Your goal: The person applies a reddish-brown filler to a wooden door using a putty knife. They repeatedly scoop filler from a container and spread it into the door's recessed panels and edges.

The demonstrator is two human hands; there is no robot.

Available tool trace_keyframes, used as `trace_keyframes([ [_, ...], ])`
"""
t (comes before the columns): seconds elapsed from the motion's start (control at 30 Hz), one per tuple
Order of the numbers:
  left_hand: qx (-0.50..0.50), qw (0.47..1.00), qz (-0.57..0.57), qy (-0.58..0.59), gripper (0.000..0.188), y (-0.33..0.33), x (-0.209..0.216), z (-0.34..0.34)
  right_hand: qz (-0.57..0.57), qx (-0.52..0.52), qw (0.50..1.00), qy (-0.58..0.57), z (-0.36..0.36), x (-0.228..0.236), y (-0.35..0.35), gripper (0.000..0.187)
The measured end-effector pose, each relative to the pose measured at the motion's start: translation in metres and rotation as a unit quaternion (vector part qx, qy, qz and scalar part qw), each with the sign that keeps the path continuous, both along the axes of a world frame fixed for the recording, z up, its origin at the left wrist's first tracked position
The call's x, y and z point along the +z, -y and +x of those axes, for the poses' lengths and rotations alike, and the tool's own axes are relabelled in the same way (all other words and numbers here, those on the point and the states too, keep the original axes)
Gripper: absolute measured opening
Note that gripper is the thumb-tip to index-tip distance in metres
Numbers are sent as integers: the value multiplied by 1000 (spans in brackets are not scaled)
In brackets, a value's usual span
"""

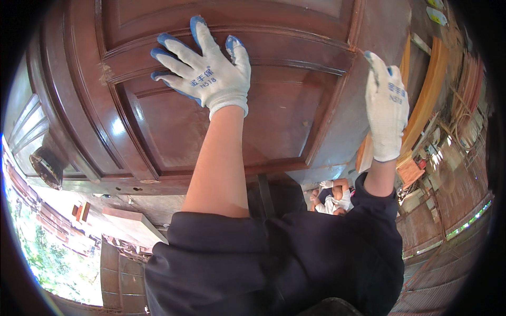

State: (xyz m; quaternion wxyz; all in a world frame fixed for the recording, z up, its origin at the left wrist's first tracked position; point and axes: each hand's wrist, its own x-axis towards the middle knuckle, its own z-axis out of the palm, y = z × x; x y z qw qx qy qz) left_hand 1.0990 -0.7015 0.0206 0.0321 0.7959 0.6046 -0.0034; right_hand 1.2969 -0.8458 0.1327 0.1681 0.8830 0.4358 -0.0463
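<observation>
A large reddish-brown panelled wooden door [179, 126] lies across the view in front of me, with raised mouldings around its panels. My left hand [221, 79], in a white knit glove with blue-coated fingers, rests on a moulded rail of it with fingers spread. Nothing shows in that hand. My right hand [387, 108], gloved alike, is by the door's right edge. One finger stretches out toward the door, apart from the others, which bend away partly out of sight. I see no thing held there. Pale worn spots mark the wood near some joints.
Orange-brown wooden boards [429, 95] stand beyond the door's right edge. A dark block-like piece [47, 167] juts from the door at lower left. Another person [337, 203] in a white top is beneath, near my right arm. A pale slab [134, 224] lies at lower left.
</observation>
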Motion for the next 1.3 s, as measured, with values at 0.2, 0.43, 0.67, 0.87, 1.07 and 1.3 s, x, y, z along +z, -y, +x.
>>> trace_keyframes([
  [0.2, 0, 1000, -7, 13, 65, 0, 2, 2, 96, -55, 993, -40, -2, -7, 14, 31],
  [0.43, -2, 999, 12, 37, 66, 0, -6, 0, -5, 12, 1000, 23, -13, -14, -3, 25],
  [0.67, -6, 999, 6, 43, 66, 1, -6, -1, -30, -49, 998, -35, 6, -6, -4, 29],
  [0.87, -5, 999, 4, 40, 66, 0, -7, -4, -6, 32, 999, -33, 10, -4, -6, 24],
  [1.07, -2, 999, 0, 43, 65, 0, -5, 0, -14, 54, 998, 7, 4, -5, -8, 22],
  [1.3, -4, 999, 5, 43, 65, 0, -8, -1, 29, 43, 998, -29, 10, -8, -2, 22],
])
